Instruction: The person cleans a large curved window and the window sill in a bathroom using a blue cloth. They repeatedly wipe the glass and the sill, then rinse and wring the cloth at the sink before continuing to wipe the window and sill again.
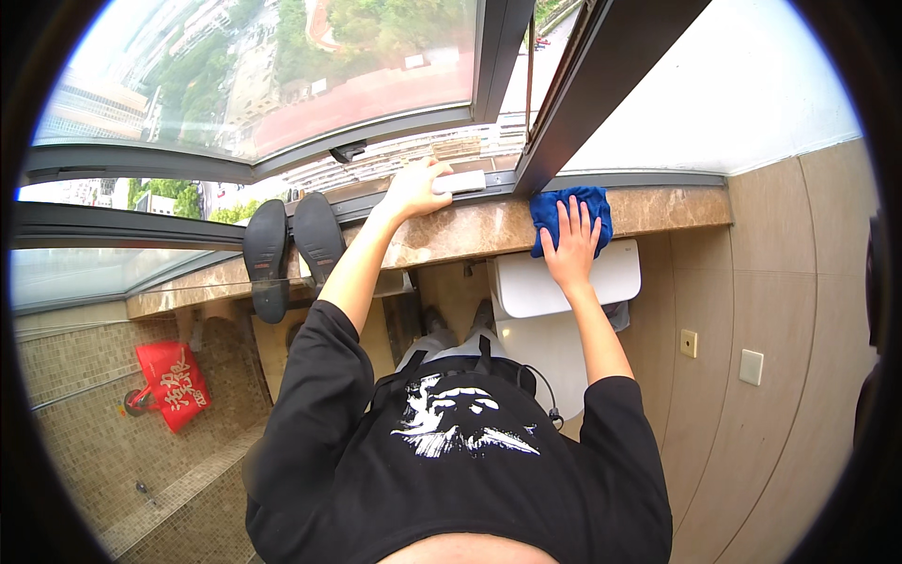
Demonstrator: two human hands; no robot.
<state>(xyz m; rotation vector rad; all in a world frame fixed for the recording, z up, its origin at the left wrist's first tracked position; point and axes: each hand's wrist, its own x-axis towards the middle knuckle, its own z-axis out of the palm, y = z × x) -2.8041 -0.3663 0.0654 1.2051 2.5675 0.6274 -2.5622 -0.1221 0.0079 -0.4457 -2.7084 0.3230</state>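
Observation:
My left hand (414, 189) is at the window's lower track, its thumb and fingers around a small white block-shaped object (461, 182). What that object is, I cannot tell. My right hand (572, 243) holds a folded blue cloth (541, 211) pressed against the brown marble windowsill (486, 229), fingers spread over it. The cloth hangs over the sill's front edge, above the white toilet tank (564, 285). A pair of dark shoes or slippers leans soles outward left of my left forearm, one sole (266, 233) beside the other (317, 233).
A grey-framed window sash (366, 144) stands open over a long drop outside. A dark vertical frame post (606, 92) rises between my hands. A glass panel edge (211, 283) borders a mosaic-tiled area with a red bag (173, 384). Tiled wall (768, 296) stands at right.

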